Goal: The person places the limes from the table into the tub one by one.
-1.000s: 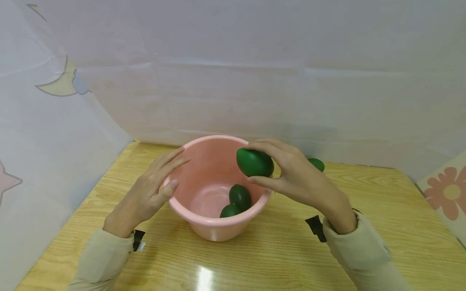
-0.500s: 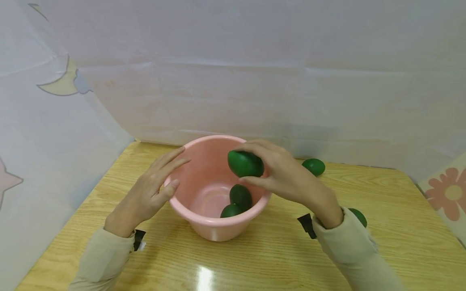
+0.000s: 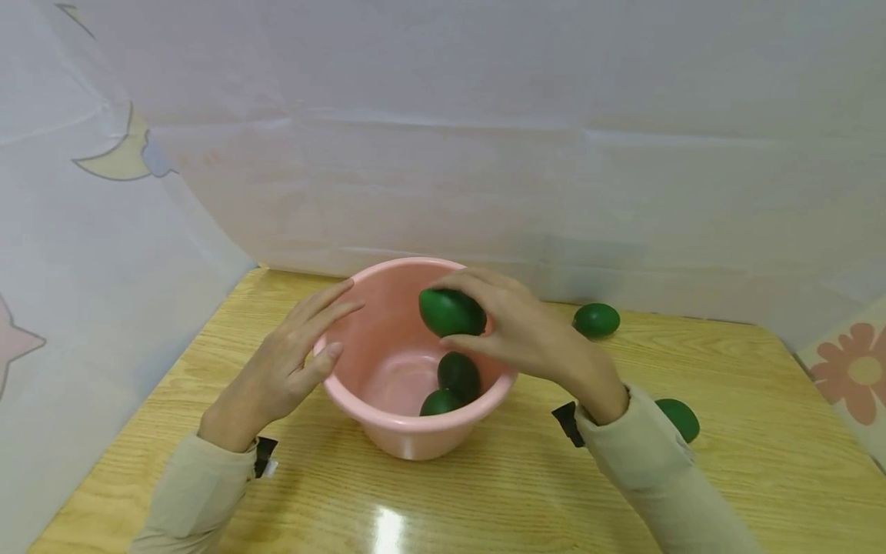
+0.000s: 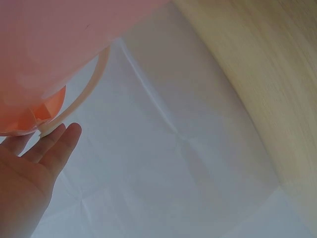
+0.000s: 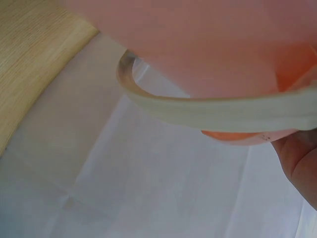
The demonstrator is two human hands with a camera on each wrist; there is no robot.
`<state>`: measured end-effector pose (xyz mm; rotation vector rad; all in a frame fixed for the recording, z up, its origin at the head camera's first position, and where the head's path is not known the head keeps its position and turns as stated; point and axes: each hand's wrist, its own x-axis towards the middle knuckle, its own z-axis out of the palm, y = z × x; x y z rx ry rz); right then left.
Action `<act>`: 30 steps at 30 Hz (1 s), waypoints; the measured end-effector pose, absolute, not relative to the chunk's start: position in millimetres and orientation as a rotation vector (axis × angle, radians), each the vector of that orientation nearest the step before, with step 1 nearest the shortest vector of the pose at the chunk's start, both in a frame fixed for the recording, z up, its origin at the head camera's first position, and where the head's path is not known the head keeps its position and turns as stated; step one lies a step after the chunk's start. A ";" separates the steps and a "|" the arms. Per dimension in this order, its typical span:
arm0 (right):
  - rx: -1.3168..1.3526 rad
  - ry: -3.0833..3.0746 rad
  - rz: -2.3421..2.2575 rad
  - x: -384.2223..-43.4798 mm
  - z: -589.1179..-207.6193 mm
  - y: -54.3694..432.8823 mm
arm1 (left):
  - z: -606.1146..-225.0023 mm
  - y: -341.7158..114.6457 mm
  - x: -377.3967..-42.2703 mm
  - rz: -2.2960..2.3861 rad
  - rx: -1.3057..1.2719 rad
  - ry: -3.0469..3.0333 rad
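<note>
My right hand (image 3: 529, 331) holds a smooth green oval fruit (image 3: 446, 312), perhaps an avocado, between thumb and fingers above the right half of a pink bucket (image 3: 408, 423). Two similar fruits, one upper (image 3: 458, 372) and one lower (image 3: 440, 402), lie on the bucket's floor at the right. With fingers extended, my left hand (image 3: 280, 365) rests at the bucket's left rim. The left wrist view shows its fingertips beside the bucket's pale handle (image 4: 81, 96). In the right wrist view the held fruit is hidden, and only part of my hand (image 5: 302, 168) shows.
On the wooden table (image 3: 311, 492), one green fruit (image 3: 597, 320) lies at the back right, and another (image 3: 680, 419) is partly hidden by my right sleeve (image 3: 644, 454). A pale cloth (image 3: 443, 154) with printed shapes hangs behind and at both sides.
My right hand has moved left with its fruit, from the bucket's right rim to further over the opening. Both table fruits are now more exposed. The left hand has stayed in place.
</note>
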<state>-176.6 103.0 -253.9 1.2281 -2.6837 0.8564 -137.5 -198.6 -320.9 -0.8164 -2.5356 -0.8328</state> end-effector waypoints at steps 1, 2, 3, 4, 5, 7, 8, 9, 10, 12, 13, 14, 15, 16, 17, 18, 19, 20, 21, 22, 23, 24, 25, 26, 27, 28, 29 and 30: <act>1.231 -2.684 0.849 -177.2 -254.1 101.8 | -321.1 -198.8 -137.5 -0.832 -0.815 -2.536; 1.236 -2.683 0.841 -177.9 -254.5 100.4 | -321.2 -199.0 -137.5 -0.832 -0.815 -2.538; 1.241 -2.684 0.835 -178.7 -255.0 99.1 | -321.1 -199.0 -137.4 -0.833 -0.815 -2.539; 1.247 -2.682 0.825 -179.4 -255.4 97.8 | -321.1 -198.9 -137.2 -0.834 -0.815 -2.538; 1.253 -2.683 0.815 -180.2 -256.0 96.5 | -321.0 -198.8 -137.1 -0.835 -0.816 -2.538; 1.265 -2.692 0.798 -181.9 -257.5 94.3 | -321.0 -198.9 -137.2 -0.836 -0.816 -2.537; 1.271 -2.693 0.787 -183.0 -258.4 93.2 | -321.1 -198.9 -137.2 -0.836 -0.817 -2.536; 1.278 -2.693 0.773 -184.0 -259.2 92.4 | -321.3 -198.8 -137.4 -0.835 -0.819 -2.533; 1.287 -2.691 0.763 -185.3 -260.0 91.4 | -321.7 -198.9 -137.5 -0.835 -0.819 -2.531; 1.298 -2.691 0.745 -187.7 -261.6 89.6 | -322.3 -199.1 -137.7 -0.833 -0.819 -2.527; 1.303 -2.693 0.736 -188.9 -262.4 88.6 | -322.6 -199.0 -137.7 -0.833 -0.820 -2.523; 1.307 -2.694 0.729 -189.8 -262.7 87.5 | -322.5 -198.9 -137.6 -0.835 -0.820 -2.521; 1.310 -2.695 0.720 -190.6 -263.2 86.6 | -322.5 -198.7 -137.5 -0.837 -0.820 -2.519; 1.314 -2.696 0.717 -191.4 -263.7 85.6 | -322.5 -198.6 -137.5 -0.839 -0.820 -2.518; 1.315 -2.702 0.712 -191.9 -263.9 84.7 | -322.4 -198.4 -137.6 -0.840 -0.820 -2.517; 1.316 -2.710 0.709 -192.8 -264.4 83.7 | -322.3 -198.3 -137.6 -0.842 -0.820 -2.516; 1.321 -2.711 0.710 -193.4 -264.9 82.8 | -322.2 -198.1 -137.6 -0.842 -0.821 -2.515; 1.330 -2.713 0.707 -193.9 -265.3 82.1 | -322.3 -198.1 -137.8 -0.843 -0.822 -2.515; 1.338 -2.713 0.702 -194.5 -265.8 81.2 | -322.5 -198.1 -138.0 -0.842 -0.823 -2.514; 1.343 -2.719 0.698 -195.3 -266.2 80.0 | -322.7 -198.2 -138.1 -0.840 -0.824 -2.514; 1.349 -2.725 0.690 -196.0 -266.7 78.7 | -322.8 -198.2 -138.1 -0.841 -0.824 -2.514; 1.357 -2.728 0.682 -196.9 -267.4 77.6 | -322.9 -198.3 -138.0 -0.841 -0.823 -2.514; 1.369 -2.731 0.675 -197.6 -268.1 76.4 | -322.9 -198.4 -138.0 -0.840 -0.823 -2.514; 1.377 -2.741 0.667 -198.2 -268.4 75.2 | -322.8 -198.4 -138.0 -0.842 -0.824 -2.515; 1.386 -2.749 0.654 -198.9 -268.8 73.8 | -322.8 -198.4 -137.9 -0.841 -0.824 -2.515; 1.393 -2.761 0.643 -199.6 -269.3 72.6 | -322.8 -198.4 -138.2 -0.841 -0.824 -2.515; 1.401 -2.772 0.632 -200.0 -269.7 71.7 | -322.8 -198.5 -138.3 -0.841 -0.825 -2.515; 1.407 -2.785 0.624 -200.5 -270.0 70.9 | -322.7 -198.4 -138.5 -0.839 -0.827 -2.515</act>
